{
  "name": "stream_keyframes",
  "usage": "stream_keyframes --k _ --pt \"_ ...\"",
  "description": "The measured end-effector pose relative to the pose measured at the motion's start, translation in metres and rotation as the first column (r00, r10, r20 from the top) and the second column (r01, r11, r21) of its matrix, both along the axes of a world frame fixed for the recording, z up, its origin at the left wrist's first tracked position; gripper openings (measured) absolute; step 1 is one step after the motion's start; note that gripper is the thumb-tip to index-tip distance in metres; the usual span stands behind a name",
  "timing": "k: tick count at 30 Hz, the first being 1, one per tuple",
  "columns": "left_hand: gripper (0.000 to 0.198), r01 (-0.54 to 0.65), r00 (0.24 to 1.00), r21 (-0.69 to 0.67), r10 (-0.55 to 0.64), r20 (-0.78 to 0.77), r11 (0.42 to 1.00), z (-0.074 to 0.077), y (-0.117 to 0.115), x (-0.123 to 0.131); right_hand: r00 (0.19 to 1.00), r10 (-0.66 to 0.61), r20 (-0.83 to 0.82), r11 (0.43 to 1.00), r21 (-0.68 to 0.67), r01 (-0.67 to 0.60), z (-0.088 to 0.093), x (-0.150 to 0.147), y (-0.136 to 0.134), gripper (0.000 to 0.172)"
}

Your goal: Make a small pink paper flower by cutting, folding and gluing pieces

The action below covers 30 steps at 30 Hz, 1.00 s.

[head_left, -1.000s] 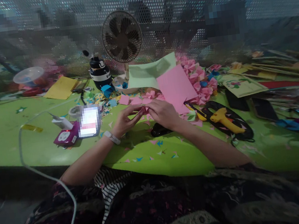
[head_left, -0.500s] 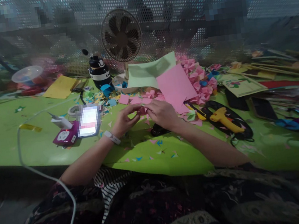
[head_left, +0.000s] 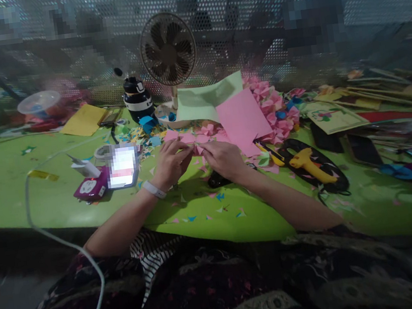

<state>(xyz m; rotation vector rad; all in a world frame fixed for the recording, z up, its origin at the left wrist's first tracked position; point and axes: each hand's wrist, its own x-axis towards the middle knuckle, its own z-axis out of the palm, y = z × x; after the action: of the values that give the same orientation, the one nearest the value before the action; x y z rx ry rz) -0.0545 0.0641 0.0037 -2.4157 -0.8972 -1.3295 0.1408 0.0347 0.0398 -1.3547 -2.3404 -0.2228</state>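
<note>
Between my two hands is a small piece of pink paper (head_left: 197,150), mostly covered by fingers. My left hand (head_left: 172,164), with a white band at the wrist, pinches its left side between thumb and fingertips. From the other side my right hand (head_left: 224,160) grips it, fingers curled and pointing left. Just behind the hands lie pink paper squares (head_left: 202,138) and a larger pink sheet (head_left: 243,116). A black object (head_left: 217,179) is partly hidden under my right hand.
A yellow glue gun (head_left: 313,166) rests on a black pad, with a yellow cutter (head_left: 270,153) beside it. Folded pink paper pieces (head_left: 269,101) are heaped behind. A fan (head_left: 168,54), a dark bottle (head_left: 138,100), a lit phone (head_left: 122,167) and a purple power socket (head_left: 90,187) stand around.
My left hand has turned more knuckles-up, its fingers closing in over the pink paper. The right hand has lowered slightly and flattened. Both still hold the piece.
</note>
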Motion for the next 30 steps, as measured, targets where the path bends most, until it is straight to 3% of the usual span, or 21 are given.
stream_keyframes --k 4,9,16,24,30 --pt "0.015 -0.029 0.997 0.036 0.031 -0.073 0.999 -0.001 0.0 -0.001 0.999 -0.005 0.053 1.0 -0.004 0.005 0.0 -0.001 0.001 0.034" --pt "0.021 -0.039 0.981 -0.026 0.034 -0.192 0.999 -0.003 -0.002 -0.004 0.996 -0.012 0.094 1.0 0.008 0.011 -0.004 -0.003 0.001 0.033" --pt "0.022 -0.056 0.963 0.06 0.07 -0.26 0.997 0.002 -0.005 -0.004 0.978 0.005 0.211 0.999 0.035 -0.012 0.002 -0.005 -0.002 0.029" --pt "0.023 -0.093 0.983 0.066 0.102 -0.15 0.993 0.001 -0.008 0.003 0.991 -0.026 0.132 1.0 0.01 0.025 0.0 -0.006 0.0 0.03" --pt "0.025 -0.115 0.981 0.039 0.12 -0.152 0.993 0.002 -0.012 0.007 0.997 -0.073 0.013 0.989 -0.124 0.074 -0.004 -0.01 -0.001 0.029"
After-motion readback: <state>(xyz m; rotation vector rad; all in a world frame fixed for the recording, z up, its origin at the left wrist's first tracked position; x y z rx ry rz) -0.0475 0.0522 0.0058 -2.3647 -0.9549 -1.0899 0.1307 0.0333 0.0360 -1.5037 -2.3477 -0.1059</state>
